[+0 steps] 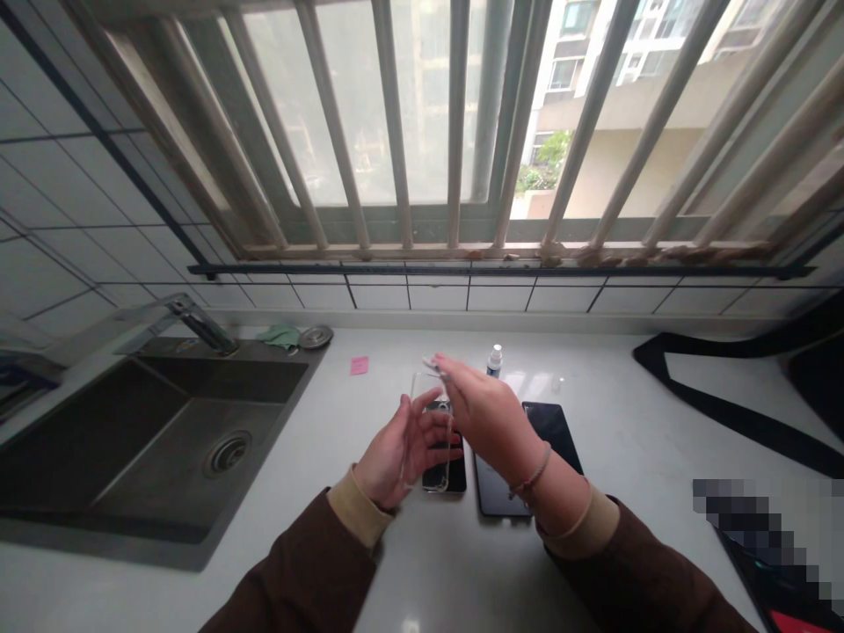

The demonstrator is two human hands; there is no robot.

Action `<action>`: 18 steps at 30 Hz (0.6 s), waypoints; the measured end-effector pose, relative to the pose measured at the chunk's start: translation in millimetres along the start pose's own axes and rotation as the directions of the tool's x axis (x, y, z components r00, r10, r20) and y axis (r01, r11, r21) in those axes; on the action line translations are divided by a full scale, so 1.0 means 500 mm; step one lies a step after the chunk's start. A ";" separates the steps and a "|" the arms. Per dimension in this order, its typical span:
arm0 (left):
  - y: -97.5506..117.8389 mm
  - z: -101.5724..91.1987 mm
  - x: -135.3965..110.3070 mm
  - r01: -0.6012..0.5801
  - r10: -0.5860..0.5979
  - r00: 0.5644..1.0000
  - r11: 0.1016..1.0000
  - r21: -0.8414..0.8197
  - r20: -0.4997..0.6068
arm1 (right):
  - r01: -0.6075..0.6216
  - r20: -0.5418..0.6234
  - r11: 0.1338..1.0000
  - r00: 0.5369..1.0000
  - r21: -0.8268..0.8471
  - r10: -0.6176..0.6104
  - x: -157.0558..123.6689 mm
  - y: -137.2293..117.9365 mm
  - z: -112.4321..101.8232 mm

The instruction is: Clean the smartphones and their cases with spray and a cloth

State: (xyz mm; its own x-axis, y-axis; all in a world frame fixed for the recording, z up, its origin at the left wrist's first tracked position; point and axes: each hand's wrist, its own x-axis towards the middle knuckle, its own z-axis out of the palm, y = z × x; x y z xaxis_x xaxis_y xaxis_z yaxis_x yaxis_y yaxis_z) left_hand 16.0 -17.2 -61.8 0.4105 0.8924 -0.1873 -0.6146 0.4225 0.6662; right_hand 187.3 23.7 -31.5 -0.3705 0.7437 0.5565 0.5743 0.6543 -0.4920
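A clear phone case rests upright in my left hand, whose fingers curl around and behind it. My right hand is at the case's upper right edge, fingers together and bent. At its fingertips shows a small white piece, too blurred to name. Below the case, a black phone lies on the counter, partly hidden by the left fingers and seen partly through the clear plastic. Under my right wrist lies a dark tablet, partly covered by the forearm.
A white-capped small bottle stands behind my right hand. Further left are a pink sticky note, a metal sink with a faucet, a green cloth and a drain strainer. A black strap lies at right.
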 end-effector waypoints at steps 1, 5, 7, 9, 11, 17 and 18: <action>0.000 -0.001 0.001 -0.019 0.020 1.000 1.000 -0.022 0.006 | 0.082 0.096 0.997 0.992 -0.001 -0.081 -0.004 0.000 0.012; 0.007 -0.003 0.004 -0.137 0.127 0.986 0.987 -0.087 -0.110 | 0.246 0.333 0.969 0.914 0.003 -0.233 -0.014 -0.006 0.047; 0.014 -0.005 0.003 -0.164 0.146 0.967 0.984 -0.074 -0.210 | 0.260 0.393 0.965 0.885 0.025 -0.249 -0.016 -0.016 0.045; 0.020 -0.011 0.003 -0.180 0.156 0.946 0.982 -0.061 -0.283 | 0.272 0.440 0.961 0.857 0.059 -0.269 -0.016 -0.032 0.029; 0.027 -0.017 0.003 -0.215 0.182 0.934 0.974 -0.077 -0.308 | 0.277 0.472 0.955 0.832 0.107 -0.294 -0.014 -0.051 0.004; 0.036 -0.018 0.006 -0.205 0.171 0.955 0.972 -0.119 -0.242 | -0.119 0.476 0.941 0.878 0.316 -0.049 0.009 -0.064 -0.062; 0.036 -0.016 0.005 -0.192 0.163 0.961 0.975 -0.114 -0.225 | -0.207 0.398 0.916 0.915 0.345 0.057 0.013 -0.056 -0.065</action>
State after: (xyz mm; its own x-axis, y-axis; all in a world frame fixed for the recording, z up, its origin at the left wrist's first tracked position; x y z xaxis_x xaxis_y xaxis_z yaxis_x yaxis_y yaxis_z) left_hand 0.4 -6.2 -56.2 0.1426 0.9619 -0.2334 -0.7548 0.2582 0.6030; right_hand 192.6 6.0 7.6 -0.5974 0.7726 0.2149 0.3508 0.4927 -0.7964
